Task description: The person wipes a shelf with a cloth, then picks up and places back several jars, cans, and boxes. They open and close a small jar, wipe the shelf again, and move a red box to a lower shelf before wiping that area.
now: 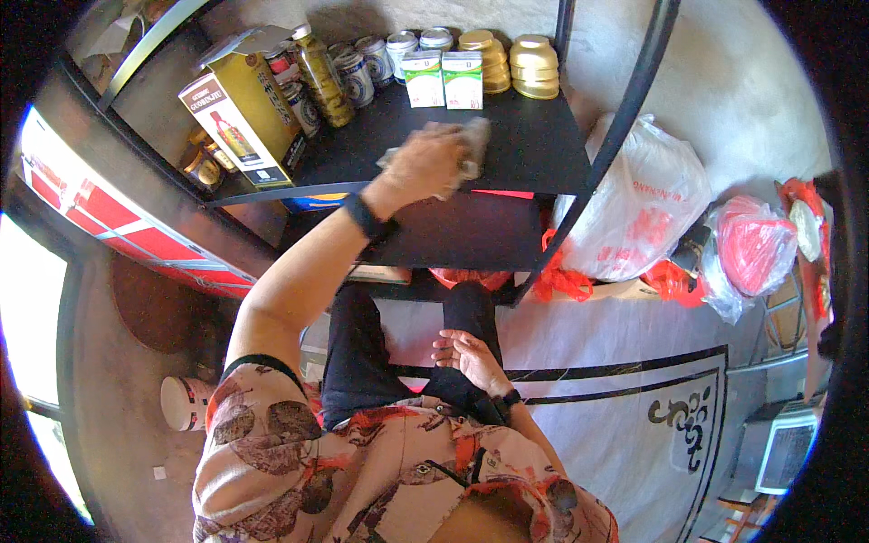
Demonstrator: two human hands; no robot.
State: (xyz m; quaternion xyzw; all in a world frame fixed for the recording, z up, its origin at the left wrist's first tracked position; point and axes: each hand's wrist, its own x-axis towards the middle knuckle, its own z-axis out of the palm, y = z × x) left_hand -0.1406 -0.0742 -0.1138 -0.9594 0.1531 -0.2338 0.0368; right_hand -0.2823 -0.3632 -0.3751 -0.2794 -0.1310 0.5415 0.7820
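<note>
My left hand (424, 166) reaches out over the black shelf (534, 145), its fingers closed on a crumpled pale cloth (473, 143) pressed against the shelf top near its front edge. Just beyond the cloth, two small white-and-green cartons (444, 83) stand side by side. Above my lap, my right hand (472, 358) hangs with nothing in it, its fingers apart and the palm partly turned up.
Gold tins (534, 68), several drink cans (355, 80), a tall jar-like bottle (324, 80) and a yellow bottle box (244, 110) line the shelf. Stuffed plastic bags (647, 204) sit right of the black frame (625, 118). Red cartons (118, 217) flank the left.
</note>
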